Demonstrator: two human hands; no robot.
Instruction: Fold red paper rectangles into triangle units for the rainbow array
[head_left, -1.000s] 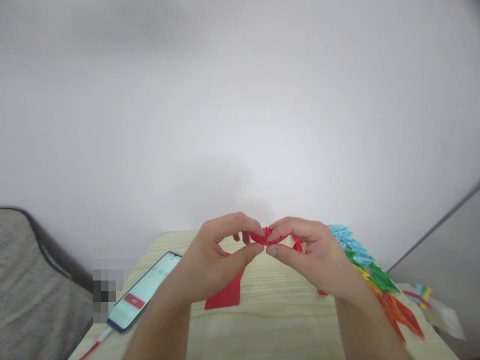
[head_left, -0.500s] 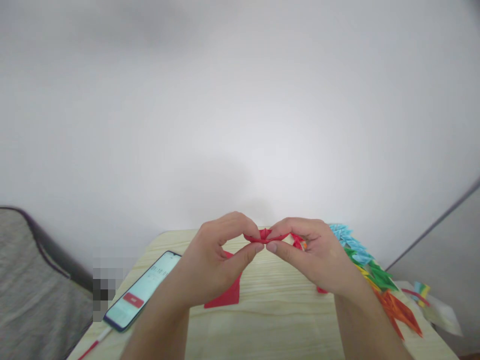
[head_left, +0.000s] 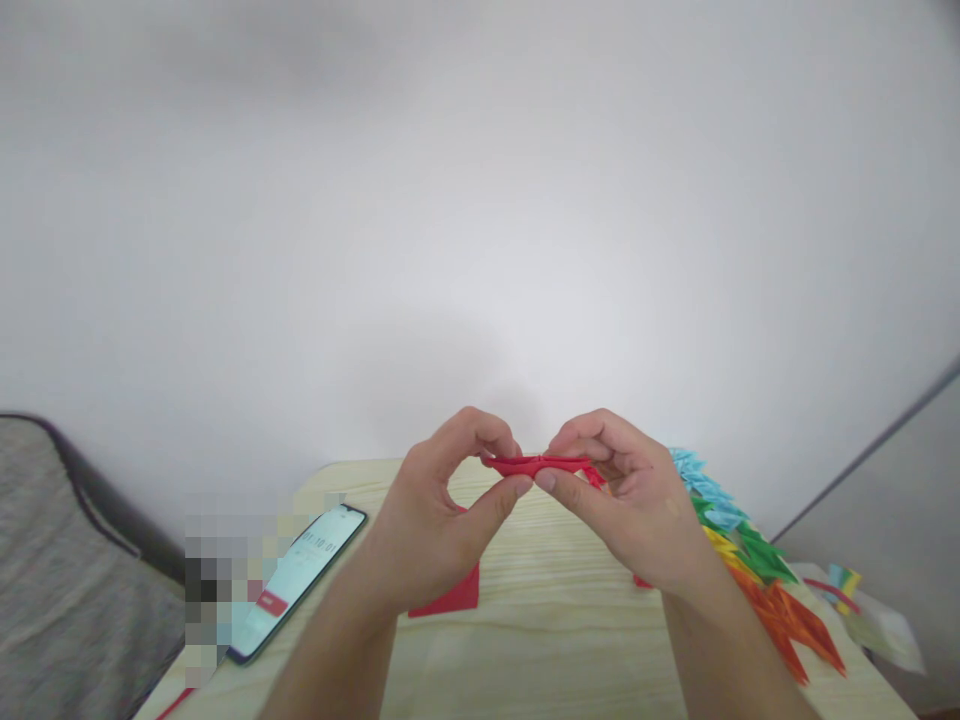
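Between both hands, above the table, is a folded piece of red paper (head_left: 536, 465), long and thin as seen from here. My left hand (head_left: 450, 500) pinches its left half, thumb at the front and fingers behind. My right hand (head_left: 622, 490) grips the right half the same way, the two thumbs almost meeting in the middle. Under my left hand lies a flat red paper sheet (head_left: 454, 595), partly covered. Behind my right hand another red folded piece (head_left: 595, 476) shows in part, and a small red bit (head_left: 642, 581) peeks out below that hand.
Folded paper pieces line the table's right side: light blue (head_left: 705, 485), green (head_left: 757, 550), yellow (head_left: 720, 545) and orange (head_left: 799, 620). At the left lies a phone (head_left: 300, 580) with a timer and a cable (head_left: 176, 703). The wooden table (head_left: 555, 640) stands against a white wall (head_left: 480, 250).
The red paper's opening has narrowed, and it now looks flatter and straighter. My fingers have lifted behind it, with the right ones rising and shifting slightly right.
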